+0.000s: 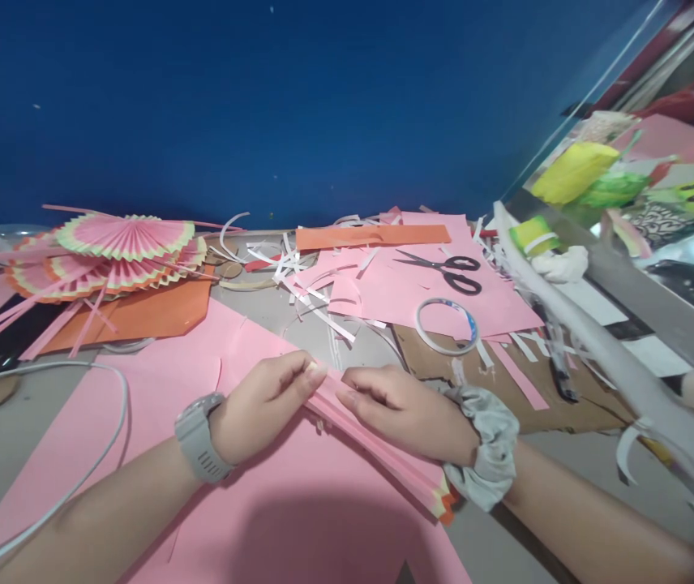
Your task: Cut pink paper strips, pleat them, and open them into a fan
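A long strip of pink paper (404,466), folded into narrow pleats, slants down to the right between my hands. Its lower right end shows cream and orange edges. My left hand (267,397) pinches the upper left part of the strip between thumb and fingers. Close beside it, my right hand (404,410) has its fingers closed over the middle of the strip, and its fingertips are partly hidden. Under both hands lies a large sheet of pink paper (298,519).
Several pleated paper fans (125,247) are stacked at the left on orange paper (140,316). Scissors (444,268) and a tape roll (447,326) lie beyond my right hand, among paper scraps. A white cable (125,397) loops at left. A pale bar (590,341) crosses the right side.
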{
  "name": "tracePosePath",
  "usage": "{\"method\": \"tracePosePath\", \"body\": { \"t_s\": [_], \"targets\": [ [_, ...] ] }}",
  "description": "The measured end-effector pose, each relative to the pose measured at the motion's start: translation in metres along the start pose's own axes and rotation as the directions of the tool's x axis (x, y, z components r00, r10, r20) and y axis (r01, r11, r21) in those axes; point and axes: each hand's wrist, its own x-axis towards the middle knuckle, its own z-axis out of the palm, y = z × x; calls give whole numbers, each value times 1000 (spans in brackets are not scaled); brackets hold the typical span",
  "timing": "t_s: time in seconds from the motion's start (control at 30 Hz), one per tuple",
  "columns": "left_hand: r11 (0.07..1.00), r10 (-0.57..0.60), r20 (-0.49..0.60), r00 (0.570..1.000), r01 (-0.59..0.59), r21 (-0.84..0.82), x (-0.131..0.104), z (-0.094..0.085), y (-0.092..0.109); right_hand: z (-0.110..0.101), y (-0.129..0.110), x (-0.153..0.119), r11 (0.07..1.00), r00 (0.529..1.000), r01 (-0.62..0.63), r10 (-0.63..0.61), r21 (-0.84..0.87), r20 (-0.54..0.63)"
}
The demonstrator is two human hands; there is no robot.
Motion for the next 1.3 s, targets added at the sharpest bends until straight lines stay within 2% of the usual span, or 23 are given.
{"method": "tracePosePath", "body": {
  "t_s": [0.4,0.87,1.3],
  "targets": [
    [1000,1,-20,1000,-1,-8,2,3,-5,0,2,1,1000,999,-10,9,30,46],
    [977,47,35,998,-39,-210,4,1,-8,1,1,2,1000,998,-6,6,-8,69],
    [982,105,9,994,-102,-156,4,1,-7,0,3,0,999,998,10,-13,41,69]
  ]
}}
